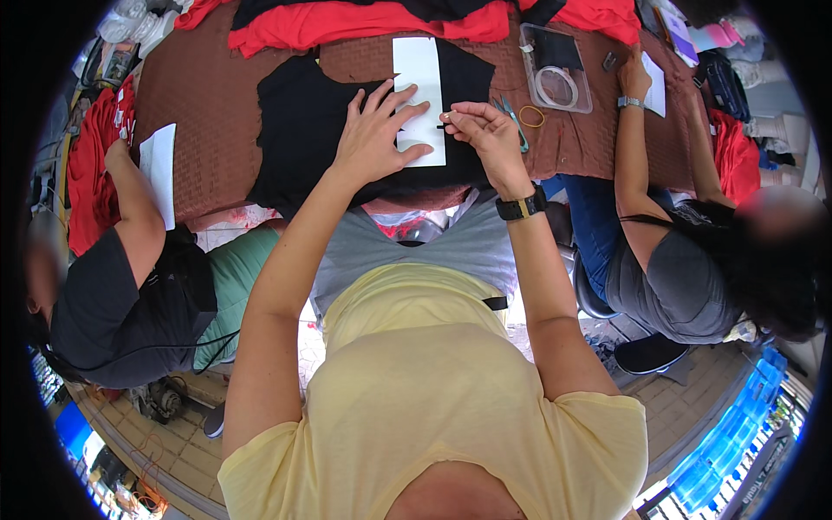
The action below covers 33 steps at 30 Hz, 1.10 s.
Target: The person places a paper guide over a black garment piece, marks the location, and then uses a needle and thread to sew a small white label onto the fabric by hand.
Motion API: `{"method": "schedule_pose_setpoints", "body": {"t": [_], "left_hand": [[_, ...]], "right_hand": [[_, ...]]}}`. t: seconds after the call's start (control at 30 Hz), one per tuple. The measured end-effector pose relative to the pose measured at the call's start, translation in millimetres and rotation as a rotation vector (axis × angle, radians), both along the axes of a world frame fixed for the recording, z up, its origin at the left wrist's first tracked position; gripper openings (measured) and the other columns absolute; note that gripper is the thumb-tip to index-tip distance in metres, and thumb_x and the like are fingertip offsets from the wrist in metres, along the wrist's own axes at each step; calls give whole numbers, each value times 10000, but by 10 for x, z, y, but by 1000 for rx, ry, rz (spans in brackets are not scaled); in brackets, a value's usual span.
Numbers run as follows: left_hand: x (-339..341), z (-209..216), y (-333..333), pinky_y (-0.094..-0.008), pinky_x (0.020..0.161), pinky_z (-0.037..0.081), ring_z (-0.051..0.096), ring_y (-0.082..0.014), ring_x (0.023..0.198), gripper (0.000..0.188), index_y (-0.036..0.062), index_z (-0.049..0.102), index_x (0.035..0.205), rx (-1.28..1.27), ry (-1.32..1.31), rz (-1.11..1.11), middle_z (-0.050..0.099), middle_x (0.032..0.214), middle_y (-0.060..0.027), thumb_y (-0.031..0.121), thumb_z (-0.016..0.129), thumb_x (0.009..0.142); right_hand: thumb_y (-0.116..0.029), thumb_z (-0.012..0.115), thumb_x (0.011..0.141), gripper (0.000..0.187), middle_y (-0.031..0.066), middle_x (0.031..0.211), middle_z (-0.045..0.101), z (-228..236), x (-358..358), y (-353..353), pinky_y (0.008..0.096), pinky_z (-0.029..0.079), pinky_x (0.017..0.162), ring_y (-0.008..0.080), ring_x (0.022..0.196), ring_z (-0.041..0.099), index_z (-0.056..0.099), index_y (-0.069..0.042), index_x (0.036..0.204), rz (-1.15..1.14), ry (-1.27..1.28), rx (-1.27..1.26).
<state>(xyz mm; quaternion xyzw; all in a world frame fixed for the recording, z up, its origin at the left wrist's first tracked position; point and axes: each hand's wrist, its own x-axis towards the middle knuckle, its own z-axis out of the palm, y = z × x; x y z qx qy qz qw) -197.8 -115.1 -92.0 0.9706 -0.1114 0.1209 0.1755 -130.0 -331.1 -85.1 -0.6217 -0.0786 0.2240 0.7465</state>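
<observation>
A piece of black cloth (290, 130) cut like a garment lies spread on the table before me. On top of it rests a long white paper strip (419, 65), running away from me. My left hand (377, 134) presses flat on the strip with its fingers spread. At the strip's right edge, my right hand (485, 130) has thumb and forefinger pinched together; what is between them is too small to name. Just beyond that hand lie thread snips (513, 121) with teal handles, partly hidden by it.
A brown cloth covers the table (199, 104). Right of the snips are a yellow rubber band (532, 116) and a clear plastic tray (576, 91). Red and black fabric (373, 24) lies along the far edge. Co-workers sit left (121, 286) and right (685, 269), each beside white paper.
</observation>
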Motion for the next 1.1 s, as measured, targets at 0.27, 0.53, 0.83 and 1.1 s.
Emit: {"method": "schedule_pose_setpoints", "body": {"t": [0.27, 0.53, 0.83, 1.1], "left_hand": [[6, 2, 11, -615, 1183, 255, 337, -311, 1484, 672, 240, 608, 1386, 11, -2, -11, 458, 1556, -13, 508, 780, 794], [6, -1, 12, -612, 1180, 256, 339, -315, 1482, 670, 228, 603, 1381, 6, -2, -15, 457, 1555, -17, 502, 780, 796], [14, -7, 16, -606, 1179, 255, 332, -328, 1482, 627, 244, 613, 1364, 26, -17, -31, 448, 1559, -31, 502, 765, 813], [25, 32, 18, -556, 1185, 286, 386, -342, 1432, 562, 203, 632, 1338, 5, -54, -103, 493, 1497, -56, 448, 754, 847]], "right_hand": [[-143, 789, 809, 120, 141, 943, 621, -138, -231, 201, 428, 471, 825, 303, 905, 582, 768, -41, 869, -242, -694, -704], [-134, 774, 821, 134, 166, 952, 606, -211, -206, 224, 463, 466, 849, 365, 961, 592, 750, -27, 898, -297, -680, -712], [-154, 801, 802, 157, 118, 886, 607, -120, -147, 229, 446, 497, 743, 319, 879, 638, 692, -44, 827, -273, -606, -834], [-163, 814, 785, 158, 99, 868, 608, -107, -119, 224, 442, 503, 721, 303, 855, 646, 696, -60, 806, -263, -532, -830]]}}
